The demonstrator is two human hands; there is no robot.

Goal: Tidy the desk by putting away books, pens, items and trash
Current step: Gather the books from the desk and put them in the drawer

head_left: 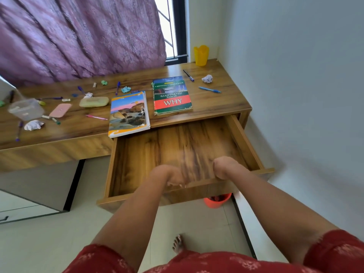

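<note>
The wooden desk's drawer [126, 166] stands pulled out, its inside bare. My left hand [167, 175] and my right hand [224, 167] both grip the drawer's front panel, fingers curled over its top edge. On the desk [216, 103] lie a green and red book titled WHY [172, 97] and a notebook with a landscape cover [129, 115] that overhangs the desk edge. Pens lie scattered: a blue one [209, 89], a dark one [188, 75], a pink one [96, 117]. Crumpled paper balls sit at the right [207, 78] and at the left [33, 125].
A yellow cup [201, 55] stands in the desk's back right corner. A clear plastic box [25, 109], a pink case [60, 110] and a yellowish pouch [94, 101] lie on the left. An orange bin [216, 201] stands on the floor under the drawer. The wall is close on the right.
</note>
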